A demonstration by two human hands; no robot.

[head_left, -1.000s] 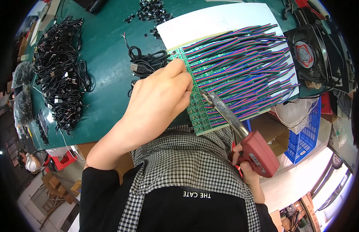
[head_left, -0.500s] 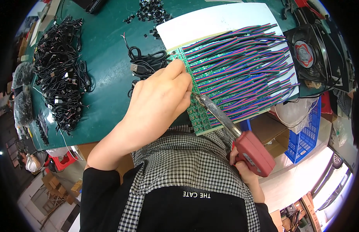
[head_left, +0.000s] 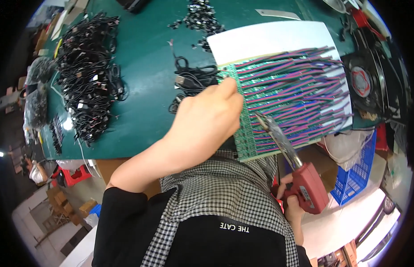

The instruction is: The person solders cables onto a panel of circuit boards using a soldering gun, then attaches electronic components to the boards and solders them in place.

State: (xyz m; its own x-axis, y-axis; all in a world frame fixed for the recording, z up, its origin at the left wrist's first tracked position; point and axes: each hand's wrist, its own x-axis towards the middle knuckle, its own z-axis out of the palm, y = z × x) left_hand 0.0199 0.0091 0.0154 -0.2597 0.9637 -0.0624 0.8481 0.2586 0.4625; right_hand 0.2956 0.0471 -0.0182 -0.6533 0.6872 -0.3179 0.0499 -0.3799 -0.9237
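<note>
My left hand [head_left: 207, 118] is closed in a pinch at the left edge of a green circuit board panel [head_left: 247, 149]. What its fingertips hold is hidden beneath the hand. My right hand [head_left: 294, 205] grips a red soldering gun [head_left: 310, 189], its metal barrel slanting up and left over the panel. The gun's tip lies just right of my left fingers; whether it touches the board cannot be made out. Rows of multicoloured wires [head_left: 287, 98] run rightward from the panel. Beside my left hand lies a coiled black USB cable [head_left: 193, 78].
A white sheet [head_left: 273, 38] lies beneath the panel. A big heap of black cables [head_left: 89, 80] covers the table's left side, and small black parts [head_left: 201, 20] are piled at the back. To the right stand a black fan [head_left: 363, 82] and a blue crate [head_left: 356, 173].
The whole view has shifted, so the table appears farther right and lower. Relative to the panel, the soldering gun's tip has moved right, away from my left fingers. My left hand stays at the edge.
</note>
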